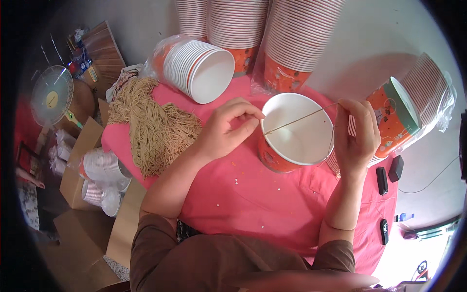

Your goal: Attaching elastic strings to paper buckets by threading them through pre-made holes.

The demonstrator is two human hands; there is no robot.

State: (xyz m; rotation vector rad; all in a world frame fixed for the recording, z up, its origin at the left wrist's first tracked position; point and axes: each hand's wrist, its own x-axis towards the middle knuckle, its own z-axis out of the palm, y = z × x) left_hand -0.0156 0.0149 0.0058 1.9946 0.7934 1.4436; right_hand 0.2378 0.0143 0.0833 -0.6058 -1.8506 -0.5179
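Holding one cord across one open bucket, your right hand pinches narrowly; your left hand has finger and thumb nearly together, its grip impossible to tell. Three tall stacks stand at top centre, one lying stack upper left, one cord bundle left, one tilted stack right. The bucket sits between your hands, right of centre

Round fan, brown cardboard, black object on pink tablecloth

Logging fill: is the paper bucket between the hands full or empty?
Empty: the paper bucket shows bare white inside beneath the string.
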